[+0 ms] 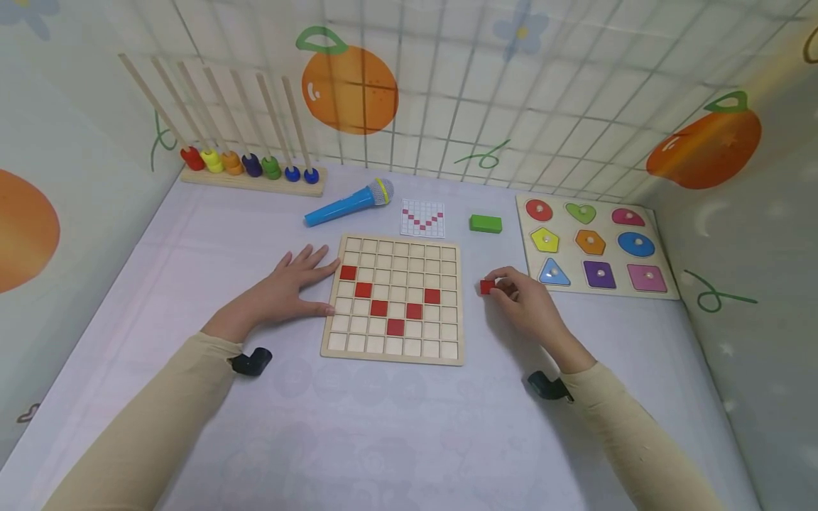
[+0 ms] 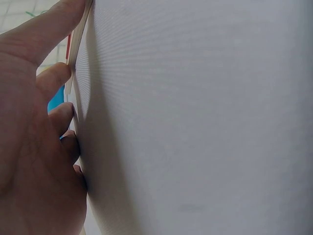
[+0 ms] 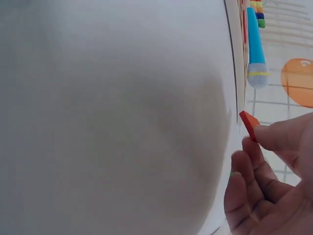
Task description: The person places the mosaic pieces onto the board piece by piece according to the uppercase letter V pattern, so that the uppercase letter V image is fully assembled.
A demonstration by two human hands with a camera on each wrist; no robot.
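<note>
A square wooden grid board (image 1: pixel 390 360) lies mid-table with several red square tiles (image 1: pixel 395 327) set in its cells, forming a lopsided V. My left hand (image 1: pixel 290 287) rests spread on the table, thumb and index fingertips at the board's left edge; the left wrist view shows its fingers (image 2: pixel 54 81) along that edge. To the right of the board, my right hand (image 1: pixel 520 301) pinches one red tile (image 1: pixel 487 287) between thumb and fingers. In the right wrist view this tile (image 3: pixel 250 125) is tilted, its other fingers curled below.
Behind the board lie a blue toy microphone (image 1: pixel 345 206), a pattern card (image 1: pixel 422 218) with a red V, and a green block (image 1: pixel 486 224). A shape puzzle (image 1: pixel 601 289) is at the right; a bead stacker (image 1: pixel 255 183) with upright rods stands back left.
</note>
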